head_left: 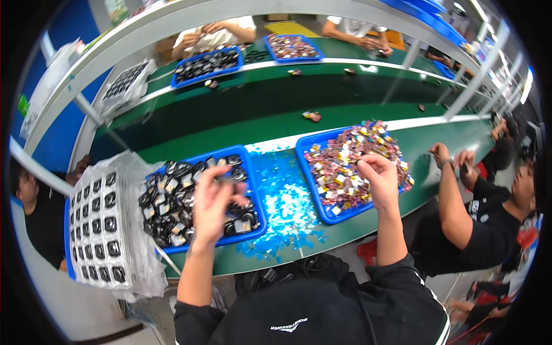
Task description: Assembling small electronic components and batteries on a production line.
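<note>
Your left hand (214, 202) is up over the blue tray of black parts (255, 190), fingers curled around something small and dark. It's blurred, so you can't tell exactly what the piece is, but the hand is clenched on it, not loose. It hangs above the tray's right half, with the heap of black parts with pale labels (172, 201) lying just left of and below your fingers. The forearm rises near-vertical from the lower edge, wrist bent forward.

Your right hand (378, 179) sits over the near-left part of the second blue tray (329, 214), the one heaped with small multicoloured packets (351, 158). The fingers are pinched together, tips pointing down toward the pile; whether a packet is between them can't be made out. That forearm comes up straight too, dark sleeve at the elbow.

Here's the relation that counts: the two trays stand side by side on the green counter (443, 144), and each hand is above its own tray, so the black parts are nearer your left and the packets nearer your right. Between the trays lies a scatter of light blue scraps (284, 210); both hands are apart from it.

Left of the black-parts tray sits a grid tray of black pieces in a clear bag (98, 224). Right of the packet tray, another person's hands (454, 158) work at the counter edge.
</note>
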`<state>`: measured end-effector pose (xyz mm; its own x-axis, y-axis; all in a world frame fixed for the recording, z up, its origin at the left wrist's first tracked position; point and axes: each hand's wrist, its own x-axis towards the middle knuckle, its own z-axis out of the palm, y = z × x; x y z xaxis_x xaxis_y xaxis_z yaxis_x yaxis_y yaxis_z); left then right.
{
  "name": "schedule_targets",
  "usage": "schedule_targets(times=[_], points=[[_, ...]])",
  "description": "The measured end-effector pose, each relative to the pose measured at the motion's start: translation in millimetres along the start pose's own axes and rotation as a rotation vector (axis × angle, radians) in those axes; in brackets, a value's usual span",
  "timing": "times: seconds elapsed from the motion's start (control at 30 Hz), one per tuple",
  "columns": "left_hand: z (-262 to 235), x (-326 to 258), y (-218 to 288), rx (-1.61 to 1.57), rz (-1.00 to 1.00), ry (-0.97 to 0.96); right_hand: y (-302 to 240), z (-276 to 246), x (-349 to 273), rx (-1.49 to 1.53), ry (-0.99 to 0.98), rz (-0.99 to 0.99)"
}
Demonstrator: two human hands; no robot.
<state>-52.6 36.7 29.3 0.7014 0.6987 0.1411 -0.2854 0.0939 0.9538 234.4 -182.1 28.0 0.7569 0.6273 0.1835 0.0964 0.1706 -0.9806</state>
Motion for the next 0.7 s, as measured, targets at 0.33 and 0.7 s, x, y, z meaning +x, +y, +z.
schedule_targets(times=[0.33,0.7], points=[[47,24,-28,0.371,0.032,-0.27,-11,103,-15,-0.021,-0.409,0.077],[37,8,-28,0.647,0.297,-0.129,0,115,-22,0.025,-0.517,0.23]])
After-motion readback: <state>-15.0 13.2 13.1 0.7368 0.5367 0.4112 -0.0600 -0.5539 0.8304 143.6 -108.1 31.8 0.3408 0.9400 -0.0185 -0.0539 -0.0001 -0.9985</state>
